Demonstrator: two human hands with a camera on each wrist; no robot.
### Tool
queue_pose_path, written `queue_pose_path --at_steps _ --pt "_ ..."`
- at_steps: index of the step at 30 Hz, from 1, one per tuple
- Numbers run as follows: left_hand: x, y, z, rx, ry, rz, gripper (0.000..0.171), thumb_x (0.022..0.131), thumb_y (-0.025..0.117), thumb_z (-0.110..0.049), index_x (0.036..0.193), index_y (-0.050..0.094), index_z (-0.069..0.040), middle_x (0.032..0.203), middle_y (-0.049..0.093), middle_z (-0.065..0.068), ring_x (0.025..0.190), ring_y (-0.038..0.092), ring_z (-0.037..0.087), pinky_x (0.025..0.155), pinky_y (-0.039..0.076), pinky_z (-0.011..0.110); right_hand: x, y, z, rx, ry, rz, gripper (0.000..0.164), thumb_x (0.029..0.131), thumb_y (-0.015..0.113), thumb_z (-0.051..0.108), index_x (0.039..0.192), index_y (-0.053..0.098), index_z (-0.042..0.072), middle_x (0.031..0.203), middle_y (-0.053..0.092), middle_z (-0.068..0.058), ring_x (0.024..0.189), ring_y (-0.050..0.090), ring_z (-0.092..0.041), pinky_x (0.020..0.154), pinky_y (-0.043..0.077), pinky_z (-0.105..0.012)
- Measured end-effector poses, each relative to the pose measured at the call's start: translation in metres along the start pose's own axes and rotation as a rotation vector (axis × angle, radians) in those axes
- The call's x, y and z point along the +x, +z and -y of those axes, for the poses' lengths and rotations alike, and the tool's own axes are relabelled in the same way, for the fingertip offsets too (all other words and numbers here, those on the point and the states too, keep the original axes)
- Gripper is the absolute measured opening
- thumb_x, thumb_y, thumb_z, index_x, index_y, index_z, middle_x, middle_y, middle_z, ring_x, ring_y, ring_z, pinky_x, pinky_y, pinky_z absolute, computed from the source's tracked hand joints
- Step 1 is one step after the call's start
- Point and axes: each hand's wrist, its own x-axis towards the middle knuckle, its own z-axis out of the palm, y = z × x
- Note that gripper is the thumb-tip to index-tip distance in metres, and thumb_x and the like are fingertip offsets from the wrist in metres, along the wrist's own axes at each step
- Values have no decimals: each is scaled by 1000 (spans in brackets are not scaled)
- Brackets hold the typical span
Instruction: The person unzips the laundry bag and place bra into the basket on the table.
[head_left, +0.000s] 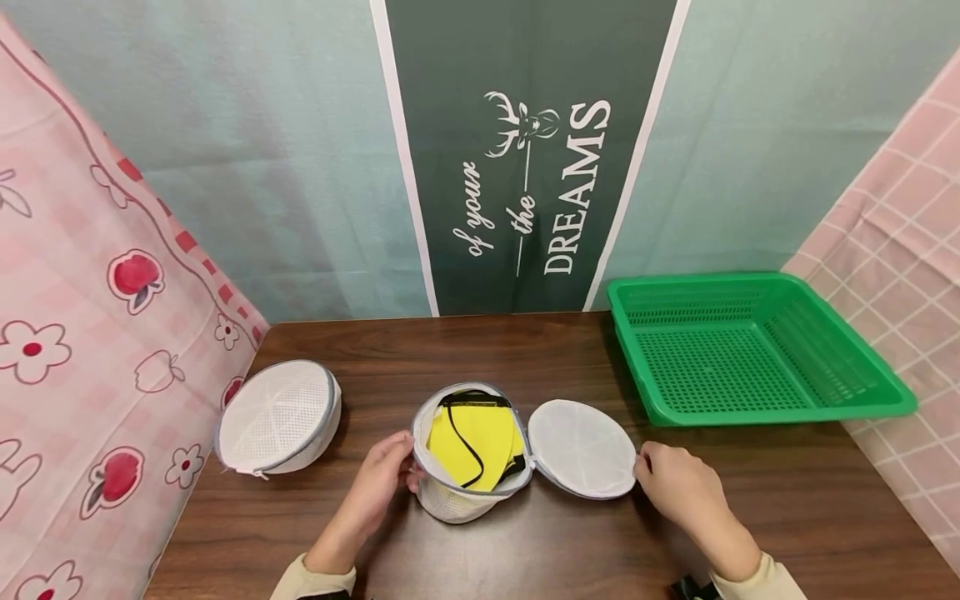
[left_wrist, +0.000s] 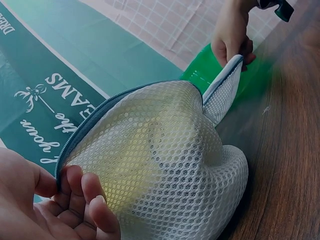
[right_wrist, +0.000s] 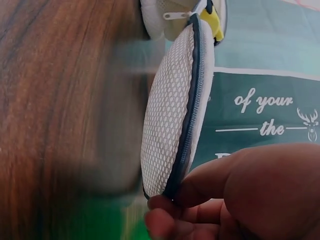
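A white mesh laundry bag [head_left: 453,504] with a grey zip rim stands unzipped on the table. Inside it lies a yellow cloth item [head_left: 468,442] with black straps and edging; its exact kind I cannot tell. My left hand [head_left: 386,467] pinches the bag's rim on the left side, thumb and fingers on the zip edge [left_wrist: 75,137]. The bag's round lid [head_left: 581,450] is folded out to the right, joined at the bag's right side. Its far edge is pinched by my right hand [head_left: 682,483]. In the right wrist view a white zip pull [right_wrist: 176,16] hangs near the hinge.
A second white mesh bag [head_left: 277,417], lid closed over it, sits at the left of the wooden table [head_left: 540,358]. At the back right stands a green plastic basket [head_left: 780,414]. Printed cloths hang behind and at both sides.
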Motion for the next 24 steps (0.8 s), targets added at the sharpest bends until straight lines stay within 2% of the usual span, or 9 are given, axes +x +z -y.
queue_pose_path --at_steps 5,9,15,24 --pt "0 0 0 -5 0 2 26 105 41 -7 83 52 3 74 53 6 65 52 14 57 44 22 1 5 0 -43 -5 4 27 94 54 16 68 45 16 58 39 0 54 41 -20 46 31 -36" --pt "0 0 1 -10 -7 -3 26 105 42 -8 84 54 -1 74 53 6 65 53 15 57 45 22 0 8 1 -62 -14 14 28 93 54 16 67 43 15 58 40 -1 55 41 -21 47 32 -37" --pt "0 0 1 -9 -7 -4 25 105 41 -7 85 55 -1 73 54 6 64 53 15 57 45 22 0 11 2 -72 -12 26 29 93 54 15 67 41 15 59 38 -1 56 41 -22 47 32 -38" --pt "1 1 1 -5 -8 -1 25 105 41 -7 85 55 0 74 53 6 65 53 14 57 45 22 3 10 1 -90 -2 52 29 96 55 17 69 45 15 67 55 -7 59 55 -26 48 41 -47"
